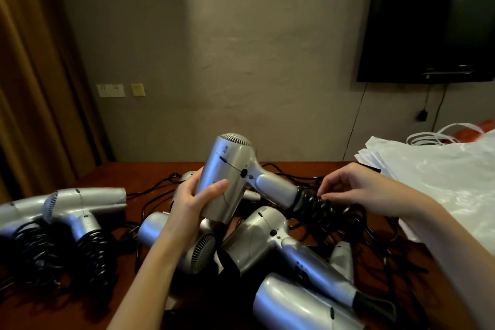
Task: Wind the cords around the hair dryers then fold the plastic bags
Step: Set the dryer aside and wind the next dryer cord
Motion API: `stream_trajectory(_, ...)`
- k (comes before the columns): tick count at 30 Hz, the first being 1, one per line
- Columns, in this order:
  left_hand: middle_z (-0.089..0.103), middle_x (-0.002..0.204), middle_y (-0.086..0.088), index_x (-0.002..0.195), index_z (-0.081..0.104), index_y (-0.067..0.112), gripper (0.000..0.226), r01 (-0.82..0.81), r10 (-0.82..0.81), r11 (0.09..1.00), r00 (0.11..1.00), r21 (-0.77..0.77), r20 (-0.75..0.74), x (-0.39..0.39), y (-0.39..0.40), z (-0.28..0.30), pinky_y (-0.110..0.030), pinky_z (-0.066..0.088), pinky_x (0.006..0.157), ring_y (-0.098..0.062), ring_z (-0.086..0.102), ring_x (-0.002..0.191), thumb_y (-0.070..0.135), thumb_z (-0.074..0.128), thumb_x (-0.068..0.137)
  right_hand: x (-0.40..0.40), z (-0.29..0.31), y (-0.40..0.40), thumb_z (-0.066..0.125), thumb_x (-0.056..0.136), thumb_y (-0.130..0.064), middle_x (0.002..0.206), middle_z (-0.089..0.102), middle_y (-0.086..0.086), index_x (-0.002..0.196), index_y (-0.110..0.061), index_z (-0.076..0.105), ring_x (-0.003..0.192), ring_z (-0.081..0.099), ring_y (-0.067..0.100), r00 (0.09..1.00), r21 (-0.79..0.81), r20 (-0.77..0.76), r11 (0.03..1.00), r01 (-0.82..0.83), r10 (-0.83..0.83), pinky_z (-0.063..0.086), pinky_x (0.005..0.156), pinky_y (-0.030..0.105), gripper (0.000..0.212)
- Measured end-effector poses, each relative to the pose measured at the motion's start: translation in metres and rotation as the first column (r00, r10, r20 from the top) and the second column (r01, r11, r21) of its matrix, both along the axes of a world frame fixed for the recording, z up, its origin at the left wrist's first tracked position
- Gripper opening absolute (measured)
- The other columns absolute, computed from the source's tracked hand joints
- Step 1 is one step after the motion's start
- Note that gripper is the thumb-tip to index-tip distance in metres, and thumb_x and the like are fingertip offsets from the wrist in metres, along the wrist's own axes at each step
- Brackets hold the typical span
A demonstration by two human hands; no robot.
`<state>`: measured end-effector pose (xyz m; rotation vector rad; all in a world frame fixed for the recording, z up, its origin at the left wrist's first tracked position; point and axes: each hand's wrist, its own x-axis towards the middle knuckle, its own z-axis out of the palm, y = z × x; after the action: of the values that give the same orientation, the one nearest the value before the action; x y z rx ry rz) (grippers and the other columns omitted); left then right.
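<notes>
My left hand grips the barrel of a silver hair dryer held up above the table, grille end upward. Its handle points right, and a black cord is coiled in several turns round the handle's end. My right hand pinches that cord at the coils. Several more silver hair dryers lie in a heap below with loose black cords tangled among them. Two dryers with wound cords lie at the left. White plastic bags are piled at the right.
The brown wooden table stands against a grey wall. A black TV hangs at the upper right with cables running down. Brown curtains hang at the left. An orange bag shows behind the white ones.
</notes>
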<state>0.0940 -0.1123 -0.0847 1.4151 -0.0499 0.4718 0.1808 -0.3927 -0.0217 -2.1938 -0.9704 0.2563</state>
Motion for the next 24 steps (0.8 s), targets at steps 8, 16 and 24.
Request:
stream_trajectory(8,0.074,0.099,-0.007,0.104,0.073,0.032,0.052,-0.023,0.022,0.993,1.0,0.119,0.01,0.0,-0.001,0.0,-0.046,0.054,0.079,-0.027,0.07,0.091,0.045,0.079,0.054,-0.011,-0.001,0.015,0.074,0.07,-0.056,0.058,0.06,-0.004,0.055,-0.02,0.058,0.064,0.059,0.012,0.795,-0.221,0.527,0.855,0.47,-0.301,0.048,0.062,0.03,0.043)
stream_trajectory(16,0.071,0.11,-0.005,0.105,0.072,0.039,0.054,-0.125,0.118,0.978,0.992,0.166,0.05,0.001,0.001,-0.001,-0.055,0.052,0.092,-0.026,0.068,0.102,0.051,0.078,0.053,-0.017,0.009,0.011,0.056,0.093,-0.004,0.067,0.066,0.005,0.096,0.001,0.065,0.051,0.057,0.006,0.938,0.244,-0.318,0.945,0.218,-0.134,0.045,0.046,0.016,0.011)
stream_trajectory(24,0.074,0.097,0.008,0.105,0.067,0.032,0.055,-0.169,0.151,0.969,0.983,0.181,0.105,-0.001,-0.004,0.002,-0.036,0.056,0.078,-0.013,0.07,0.09,0.051,0.073,0.054,-0.026,0.004,0.03,0.062,0.09,-0.018,0.056,0.065,0.006,0.091,0.001,0.064,0.036,0.05,0.01,0.939,0.267,-0.278,0.923,0.279,-0.203,0.041,0.039,0.017,0.019)
